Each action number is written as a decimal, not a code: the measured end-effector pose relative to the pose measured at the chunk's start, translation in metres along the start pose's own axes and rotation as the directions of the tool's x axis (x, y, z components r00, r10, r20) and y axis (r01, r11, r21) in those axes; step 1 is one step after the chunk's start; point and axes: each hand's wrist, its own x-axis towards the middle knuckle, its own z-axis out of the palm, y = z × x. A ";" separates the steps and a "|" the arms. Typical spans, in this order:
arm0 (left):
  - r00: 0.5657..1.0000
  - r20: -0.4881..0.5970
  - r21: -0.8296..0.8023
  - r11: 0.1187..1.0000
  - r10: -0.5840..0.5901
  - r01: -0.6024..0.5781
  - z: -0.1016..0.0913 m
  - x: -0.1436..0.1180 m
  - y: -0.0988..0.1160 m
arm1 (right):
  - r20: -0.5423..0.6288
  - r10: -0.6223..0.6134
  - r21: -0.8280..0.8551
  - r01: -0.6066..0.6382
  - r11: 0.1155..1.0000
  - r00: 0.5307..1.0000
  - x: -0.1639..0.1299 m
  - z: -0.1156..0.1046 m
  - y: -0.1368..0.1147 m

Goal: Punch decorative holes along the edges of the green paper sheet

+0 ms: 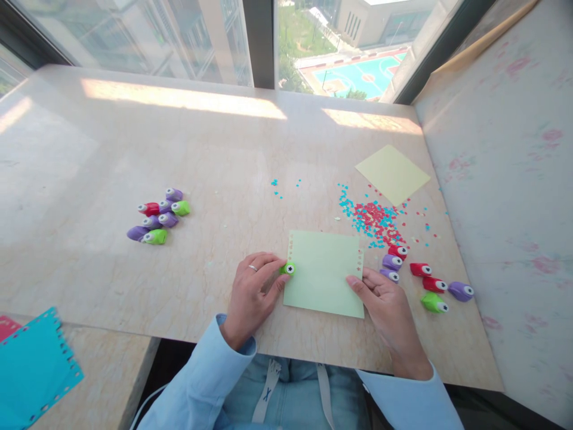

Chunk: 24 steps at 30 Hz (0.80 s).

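A pale green paper square [323,272] lies on the marble table [215,155] near its front edge, with punched holes along its left and right edges. My left hand [253,292] grips a small green paper punch [289,269] set on the paper's left edge. My right hand [385,301] rests on the paper's lower right corner, fingers flat, holding it down.
Several red, purple and green punches [425,280] lie right of my right hand, and another cluster of punches [159,218] lies at the left. Red and blue confetti [373,218] is scattered behind the paper. A yellow sheet [393,173] lies further back; blue punched paper [36,367] sits at the lower left.
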 end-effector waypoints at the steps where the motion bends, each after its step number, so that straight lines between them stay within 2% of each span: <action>1: 1.000 0.000 0.001 1.000 0.001 -0.001 0.000 0.000 0.000 | 0.001 0.002 -0.002 -0.002 1.000 1.000 0.000 0.000 0.000; 13: 1.000 0.017 -0.052 0.998 -0.019 0.020 -0.001 0.000 0.000 | -0.018 0.004 0.006 -0.004 1.000 1.000 0.001 0.002 -0.001; 24: 1.000 0.009 -0.030 0.999 -0.014 0.015 0.000 0.001 0.000 | -0.023 -0.001 0.002 0.001 1.000 1.000 0.000 0.003 -0.002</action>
